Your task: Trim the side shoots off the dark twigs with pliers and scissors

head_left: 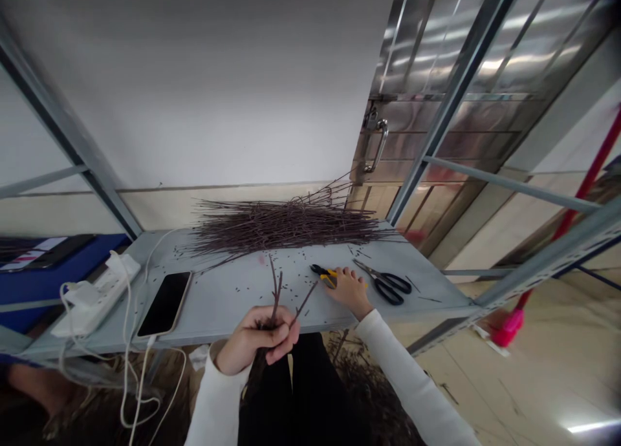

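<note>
My left hand (264, 337) is closed round a few thin brown twigs (276, 294), held in front of my lap near the shelf's front edge. Their forked tips point up and away, and darker lower ends hang below the fist. Over on the right, my right hand (348, 289) is closed over the yellow-and-black handles of small cutting pliers (330, 278), which rest on the shelf with dark jaws toward the left. Part of the handles is hidden under my fingers. Just right of that hand lie scissors (388, 284) with black handles, their blades pointing up-left.
A large pile of thin dark twigs (286, 225) spans the back of the grey shelf (233, 291). Small clippings dot its surface. At left are a phone (165, 304), a white power strip (99, 297) and loose cables. Metal posts (446, 110) frame both sides. More twigs lie on the floor.
</note>
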### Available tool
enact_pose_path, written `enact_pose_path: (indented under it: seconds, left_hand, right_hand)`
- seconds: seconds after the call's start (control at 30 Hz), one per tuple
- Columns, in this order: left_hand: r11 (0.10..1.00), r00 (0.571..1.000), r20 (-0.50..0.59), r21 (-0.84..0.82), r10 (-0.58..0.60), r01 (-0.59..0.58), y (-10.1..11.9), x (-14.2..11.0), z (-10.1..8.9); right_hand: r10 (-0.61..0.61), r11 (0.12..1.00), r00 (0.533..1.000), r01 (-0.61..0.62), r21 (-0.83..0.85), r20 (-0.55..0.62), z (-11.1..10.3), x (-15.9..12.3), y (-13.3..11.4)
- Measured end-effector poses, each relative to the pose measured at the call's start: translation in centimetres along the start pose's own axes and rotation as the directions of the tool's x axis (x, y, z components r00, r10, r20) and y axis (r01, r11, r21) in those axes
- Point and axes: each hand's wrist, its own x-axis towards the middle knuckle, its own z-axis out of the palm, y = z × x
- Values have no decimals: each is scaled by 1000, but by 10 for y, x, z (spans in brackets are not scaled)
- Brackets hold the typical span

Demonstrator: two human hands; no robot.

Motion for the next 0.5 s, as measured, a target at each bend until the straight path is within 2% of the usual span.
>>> enact_pose_path:
  seconds: [0.1,0.17,0.23,0.27,0.3,0.33,0.37,0.4,0.43,0.5]
  left_hand:
    - [1000,1000,-3,-6,3,-3,0,0,1]
    - [1000,1000,9,-9,-1,1,-1,0,1]
    - [1000,1000,25,-4,-9,9,-2,2,1]
    - [1000,999,31,1,-12,12,-2,2,1]
    - [1000,999,37,6,-16,16,-3,3,2]
    - [1000,999,42,12,-22,22,-3,4,2]
    - [999,999,44,18,-27,26,-3,5,3]
    - [999,998,47,25,-32,31,-3,6,4]
    - [999,998,48,32,-32,31,-3,6,5]
    - [999,999,47,45,-27,25,-4,6,6]
  right_hand:
    - [-46,996,998,48,74,-30,-6,-3,0]
    - [-122,983,992,126,137,-41,-17,-10,-4]
    - [-253,921,965,263,289,-72,-35,-23,-11]
    - [-325,851,940,338,403,-102,-46,-32,-15]
    - [-400,686,899,421,594,-176,-57,-41,-21]
    - [-448,462,857,466,755,-255,-69,-52,-26]
    - [-470,269,826,469,841,-311,-81,-62,-32]
    - [-476,115,804,460,880,-358,-92,-72,-37]
    - [-484,12,787,443,896,-383,-101,-80,-42]
    - [-478,-105,776,414,904,-411,-114,-92,-50]
